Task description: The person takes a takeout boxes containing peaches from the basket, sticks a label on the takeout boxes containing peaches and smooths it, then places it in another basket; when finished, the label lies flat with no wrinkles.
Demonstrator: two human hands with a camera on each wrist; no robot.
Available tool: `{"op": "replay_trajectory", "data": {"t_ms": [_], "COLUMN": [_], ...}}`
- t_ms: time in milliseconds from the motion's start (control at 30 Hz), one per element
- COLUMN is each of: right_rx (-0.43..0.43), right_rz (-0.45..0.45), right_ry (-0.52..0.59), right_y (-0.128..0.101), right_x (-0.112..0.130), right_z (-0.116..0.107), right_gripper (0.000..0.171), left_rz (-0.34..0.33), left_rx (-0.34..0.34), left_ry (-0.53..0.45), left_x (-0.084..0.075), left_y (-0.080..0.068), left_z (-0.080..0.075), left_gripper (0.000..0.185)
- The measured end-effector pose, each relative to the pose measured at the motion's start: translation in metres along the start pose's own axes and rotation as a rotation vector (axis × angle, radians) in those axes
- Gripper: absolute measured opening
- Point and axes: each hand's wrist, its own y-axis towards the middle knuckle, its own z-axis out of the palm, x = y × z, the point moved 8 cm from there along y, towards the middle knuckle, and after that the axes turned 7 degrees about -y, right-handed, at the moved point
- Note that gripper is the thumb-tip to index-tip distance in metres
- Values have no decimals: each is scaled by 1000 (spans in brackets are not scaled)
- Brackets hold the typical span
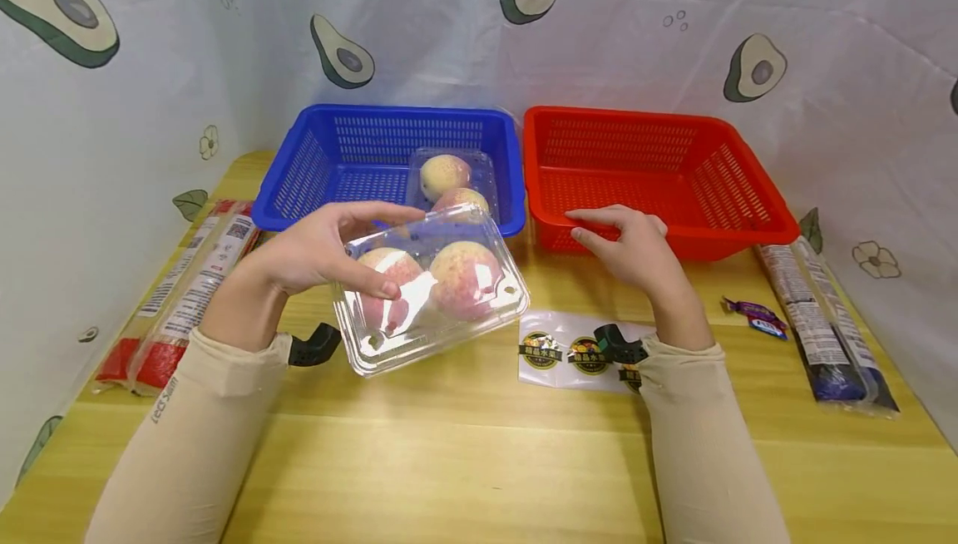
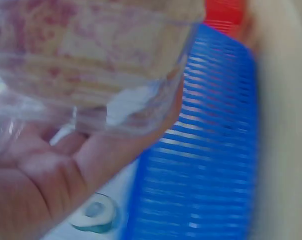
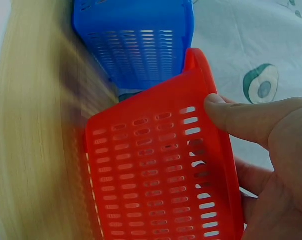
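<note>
Sticker sheet (image 1: 576, 323), nearer the wearer than the right hand (image 1: 632, 244) and a little to its left: round labels read 精品水果, two clearly, a third partly hidden. Left sleeve (image 1: 187, 436), behind the left hand (image 1: 318, 249): sideways lettering, seemingly "Lecs Swim". Red-ended packaging (image 1: 198, 299), left of the left hand, bore a QR-type code; fine print illegible. Dark-ended packaging (image 1: 819, 328) and purple wrapper (image 1: 751, 309), right of the right hand: printed, unreadable.
</note>
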Motion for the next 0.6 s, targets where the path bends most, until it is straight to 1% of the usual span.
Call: {"op": "replay_trajectory", "data": {"t_ms": [133,233,333,400,533,600], "right_rx": [2,2,-2,-7,-13,-15], "right_rz": [-1,-2,-9,-17,-25,-20], "right_ry": [-2,-11,-23,-26,-30,-39], "right_y": [1,0,-1,-2,-1,-1], "right_x": [1,1,1,3,4,4], "right_z": [1,1,1,0,0,0], "right_gripper": [36,36,35,34,34,34], "left_rz": [25,28,21,13,-2,10], "left_rx": [93,132,137,132,104,85], "left_ry": [40,54,59,43,41,43], "left_x": [27,46,59,65,73,74], "left_y": [1,5,10,12,16,18], "left_z": [8,10,8,7,4,4], "left_gripper": [77,74,71,69,64,63]}}
